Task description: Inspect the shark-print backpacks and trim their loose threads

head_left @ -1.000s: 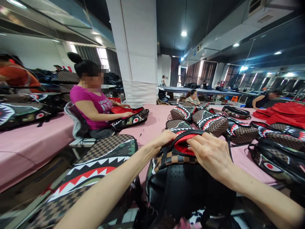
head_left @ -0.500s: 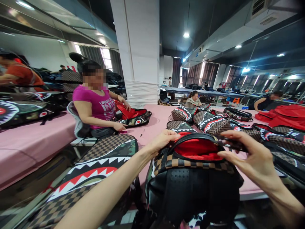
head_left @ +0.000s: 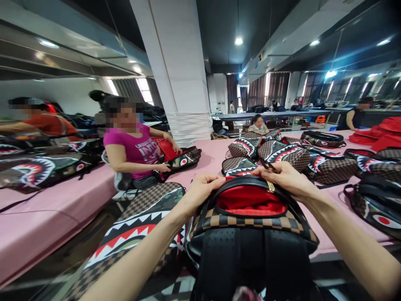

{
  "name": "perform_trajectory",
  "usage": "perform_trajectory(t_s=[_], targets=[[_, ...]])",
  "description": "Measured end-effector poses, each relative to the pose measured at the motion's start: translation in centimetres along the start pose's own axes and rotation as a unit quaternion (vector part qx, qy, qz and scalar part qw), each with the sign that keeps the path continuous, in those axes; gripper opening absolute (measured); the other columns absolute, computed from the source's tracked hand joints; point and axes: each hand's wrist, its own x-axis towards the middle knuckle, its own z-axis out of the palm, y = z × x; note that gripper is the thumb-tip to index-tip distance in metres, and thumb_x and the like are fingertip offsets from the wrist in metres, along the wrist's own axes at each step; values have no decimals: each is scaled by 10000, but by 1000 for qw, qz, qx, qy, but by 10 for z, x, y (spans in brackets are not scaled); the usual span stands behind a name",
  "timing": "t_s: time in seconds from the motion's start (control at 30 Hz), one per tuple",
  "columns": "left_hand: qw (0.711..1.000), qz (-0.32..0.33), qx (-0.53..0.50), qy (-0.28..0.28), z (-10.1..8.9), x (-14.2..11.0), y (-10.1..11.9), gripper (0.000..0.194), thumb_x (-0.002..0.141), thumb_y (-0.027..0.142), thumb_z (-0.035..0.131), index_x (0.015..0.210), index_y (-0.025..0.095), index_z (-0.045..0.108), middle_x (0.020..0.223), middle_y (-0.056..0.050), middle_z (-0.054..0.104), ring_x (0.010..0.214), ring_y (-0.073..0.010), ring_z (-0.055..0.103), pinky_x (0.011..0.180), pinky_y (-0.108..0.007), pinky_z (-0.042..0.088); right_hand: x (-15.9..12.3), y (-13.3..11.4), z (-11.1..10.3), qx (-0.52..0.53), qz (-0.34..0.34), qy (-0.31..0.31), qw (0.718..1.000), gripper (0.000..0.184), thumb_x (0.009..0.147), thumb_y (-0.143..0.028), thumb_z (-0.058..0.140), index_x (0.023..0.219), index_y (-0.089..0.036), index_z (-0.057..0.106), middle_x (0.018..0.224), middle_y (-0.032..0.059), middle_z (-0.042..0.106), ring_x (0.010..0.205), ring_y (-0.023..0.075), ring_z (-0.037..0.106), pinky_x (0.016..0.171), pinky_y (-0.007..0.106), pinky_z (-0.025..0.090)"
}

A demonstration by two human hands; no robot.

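A black backpack (head_left: 250, 238) with a brown-and-black checkered band stands upright before me, straps toward me. Its top gapes, showing the red lining (head_left: 252, 198). My left hand (head_left: 203, 186) is closed, pinching the far left edge of the opening between thumb and fingers. At the far right edge, my right hand (head_left: 286, 177) is closed around a small dark scissors-like tool (head_left: 270, 167), partly hidden by the fingers. Just below that hand lies the gold zipper pull (head_left: 270, 187), close to the black top handle (head_left: 242, 182).
A checkered backpack with shark teeth (head_left: 134, 230) lies to my left. Several similar bags (head_left: 285, 154) cover the pink table (head_left: 213, 150) ahead and right. Red fabric (head_left: 382, 133) is heaped at far right. A co-worker in a magenta shirt (head_left: 134, 146) sits left, handling another bag.
My right hand has moved left and up, from the right end of the opening to its far edge, bringing the dark tool along. My left hand keeps its pinch. The view has shifted slightly.
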Motion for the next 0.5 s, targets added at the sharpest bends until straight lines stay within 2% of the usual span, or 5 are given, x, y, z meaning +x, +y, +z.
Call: perform_trajectory(t_s=[0.07, 0.13, 0.27, 0.37, 0.5], targets=[[1000, -10, 7, 3, 0, 3, -2, 391, 611, 514, 648, 649, 131, 585, 529, 40, 500, 464, -63, 367, 458, -193, 254, 7, 3, 1, 28, 9, -47, 998, 411, 668, -509, 646, 819, -133, 715, 719, 42, 689, 640, 163, 620, 575, 252, 477], [1000, -15, 18, 12, 2, 6, -2, 401, 597, 520, 651, 616, 131, 557, 503, 44, 478, 448, -61, 352, 446, -192, 237, 9, 5, 0, 34, 1, -65, 997, 407, 696, -500, 623, 837, -128, 710, 720, 36, 687, 645, 157, 619, 581, 246, 473], [999, -32, 33, 28, 6, 11, -2, 412, 550, 513, 675, 565, 136, 508, 455, 59, 436, 415, -49, 314, 423, -185, 204, 1, 6, -6, -22, -60, -62, 996, 349, 715, -377, 625, 967, -145, 687, 854, 33, 701, 765, 161, 634, 676, 245, 481], [999, -44, 25, 16, 7, 14, -2, 426, 522, 520, 688, 574, 133, 519, 454, 53, 453, 417, -54, 337, 430, -184, 230, -9, 3, -8, -93, -118, -55, 987, 417, 675, -349, 677, 1057, -184, 653, 1031, 40, 677, 928, 190, 619, 802, 278, 470], [997, -42, 50, 28, 7, 14, 1, 441, 511, 550, 680, 565, 140, 526, 479, 35, 487, 437, -72, 379, 444, -196, 281, -19, 2, -6, -202, -194, -26, 960, 523, 618, -386, 733, 1094, -197, 629, 1021, 50, 679, 917, 212, 623, 804, 303, 467]])
